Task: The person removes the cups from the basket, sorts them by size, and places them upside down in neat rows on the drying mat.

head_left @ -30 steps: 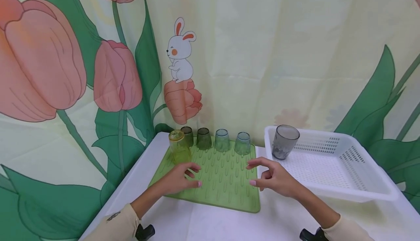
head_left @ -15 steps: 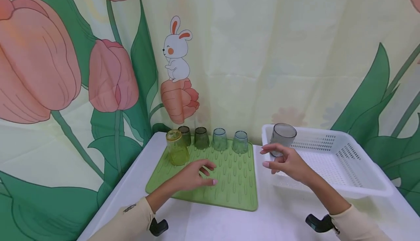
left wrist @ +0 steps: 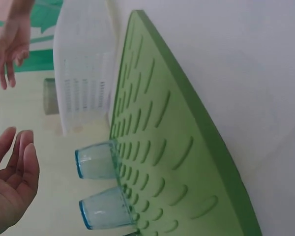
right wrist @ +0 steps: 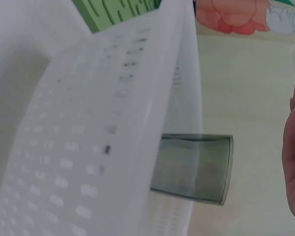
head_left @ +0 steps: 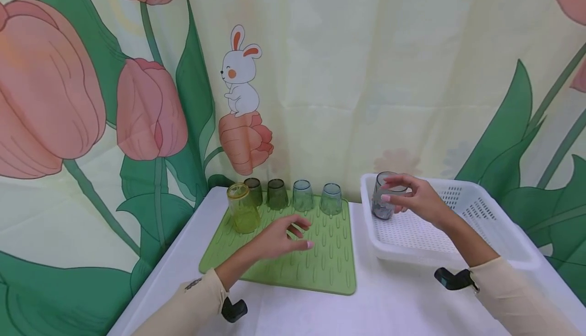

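A smoky grey drinking glass (head_left: pixel 381 205) stands upright in the left end of the white plastic basket (head_left: pixel 412 255), its rim above the basket's edge. My right hand (head_left: pixel 420 200) hovers over it, fingers loosely bent; in the head view they overlap the glass, while the right wrist view shows a gap between hand (right wrist: pixel 294 157) and glass (right wrist: pixel 194 169). Above the green drying mat (head_left: pixel 320 275) my left hand (head_left: pixel 281 237) hangs with relaxed fingers and nothing in them. A yellow glass (head_left: pixel 244 214) on the mat is the nearest one to its left.
Along the mat's back edge stand two dark glasses (head_left: pixel 276 194) and two bluish ones (head_left: pixel 302 196). A white cloth (head_left: pixel 302 315) covers the table. Behind it hangs a curtain (head_left: pixel 329 97) printed with tulips and a rabbit.
My right hand has moved right, from the mat's edge to over the grey glass in the basket. My left hand has drifted right over the mat, away from the yellow glass.
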Tool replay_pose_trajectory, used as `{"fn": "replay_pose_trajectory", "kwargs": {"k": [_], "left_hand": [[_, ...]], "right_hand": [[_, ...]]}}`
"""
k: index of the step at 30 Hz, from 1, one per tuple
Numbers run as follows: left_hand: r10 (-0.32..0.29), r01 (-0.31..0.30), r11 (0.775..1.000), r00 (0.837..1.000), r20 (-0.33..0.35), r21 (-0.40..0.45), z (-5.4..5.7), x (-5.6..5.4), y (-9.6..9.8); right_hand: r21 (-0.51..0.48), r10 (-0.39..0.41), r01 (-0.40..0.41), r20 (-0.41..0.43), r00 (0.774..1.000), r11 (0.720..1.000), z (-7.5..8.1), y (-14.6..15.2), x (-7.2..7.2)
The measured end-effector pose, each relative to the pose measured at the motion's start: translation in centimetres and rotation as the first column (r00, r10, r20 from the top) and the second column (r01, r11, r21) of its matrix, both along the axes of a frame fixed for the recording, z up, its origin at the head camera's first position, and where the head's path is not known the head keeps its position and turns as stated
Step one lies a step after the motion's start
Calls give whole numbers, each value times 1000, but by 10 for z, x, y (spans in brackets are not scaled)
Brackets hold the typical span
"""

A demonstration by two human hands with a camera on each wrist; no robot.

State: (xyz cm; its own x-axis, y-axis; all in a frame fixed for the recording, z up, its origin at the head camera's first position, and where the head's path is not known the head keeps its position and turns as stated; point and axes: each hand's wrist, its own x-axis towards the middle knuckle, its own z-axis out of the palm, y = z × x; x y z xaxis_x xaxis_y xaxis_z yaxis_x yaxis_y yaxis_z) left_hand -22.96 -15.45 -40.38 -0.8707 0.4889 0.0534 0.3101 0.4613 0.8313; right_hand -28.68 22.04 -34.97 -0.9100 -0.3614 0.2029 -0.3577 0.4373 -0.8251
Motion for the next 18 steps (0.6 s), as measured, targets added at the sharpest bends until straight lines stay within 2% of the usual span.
{"fn": "replay_pose_trajectory", "kwargs": {"k": [8, 12, 18], "left_hand": [[1, -1, 1000, 1000, -18, 10, 5, -7, 12], [6, -6, 1000, 1000, -13, 20, 7, -10, 18], [-3, 4, 1000, 999, -34, 21, 12, -14, 27]], "right_hand": [[99, -73, 73, -1, 997, 992, 12, 25, -23], [179, -105, 101, 11, 994, 979, 15, 33, -36], [283, -124, 102, 63, 990, 954, 13, 41, -55]]}}
